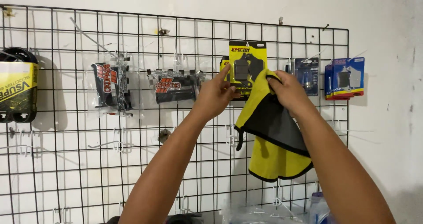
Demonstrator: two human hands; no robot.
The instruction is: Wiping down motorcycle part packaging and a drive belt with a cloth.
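Your 2 forearms are bare up to the frame edge; no sleeve, glove, watch or ring shows on your left hand or right hand.

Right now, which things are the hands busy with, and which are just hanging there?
In use:
- yellow card pack, left hand
- yellow-and-grey cloth, right hand

Just hanging:
- black hand-grip packs
- blue packs
- wire grid

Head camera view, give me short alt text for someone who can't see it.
A person's left hand steadies a yellow carded package hanging on a black wire grid, while the right hand presses a yellow and grey cloth against it. Other packaged parts hang along the grid on a white wall.
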